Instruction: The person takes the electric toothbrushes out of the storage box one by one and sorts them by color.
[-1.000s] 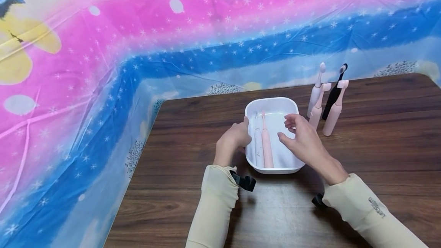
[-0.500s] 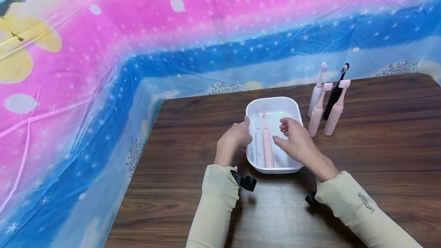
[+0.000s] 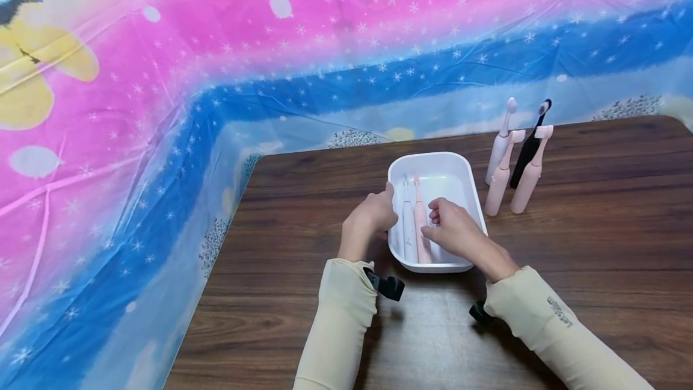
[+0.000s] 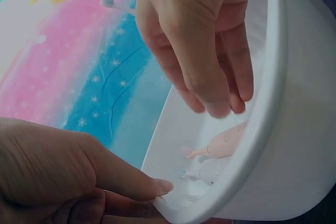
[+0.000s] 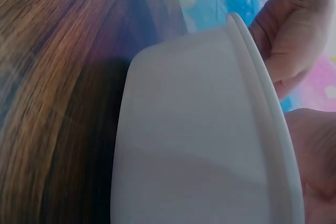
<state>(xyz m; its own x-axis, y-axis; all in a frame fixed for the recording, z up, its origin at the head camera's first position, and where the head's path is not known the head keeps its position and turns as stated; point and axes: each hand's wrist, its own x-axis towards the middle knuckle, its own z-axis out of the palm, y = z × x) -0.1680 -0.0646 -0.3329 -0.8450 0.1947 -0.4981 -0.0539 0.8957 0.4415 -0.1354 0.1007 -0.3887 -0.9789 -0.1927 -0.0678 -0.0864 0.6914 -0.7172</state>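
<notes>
A white plastic tray (image 3: 445, 188) sits on the wooden table. In it, side by side, lie a white electric toothbrush (image 3: 409, 230) and a pink electric toothbrush (image 3: 420, 215). My left hand (image 3: 370, 218) grips the tray's left side, thumb over the rim and fingers outside, as the left wrist view shows. Over the tray hovers my right hand (image 3: 457, 230), its fingers loosely bent and nothing between them, thumb close to the pink toothbrush. In the right wrist view the tray's outer wall (image 5: 194, 129) hides part of that hand.
Right of the tray, several electric toothbrushes stand upright: a white one (image 3: 498, 158), a black one (image 3: 526, 158) and two pink ones, the front-left one (image 3: 498, 191) nearest the tray. A patterned cloth (image 3: 325, 47) hangs behind the table (image 3: 281, 245).
My right hand has moved left and a little down across the tray, from its right side toward the pink toothbrush. The left hand keeps its hold on the tray.
</notes>
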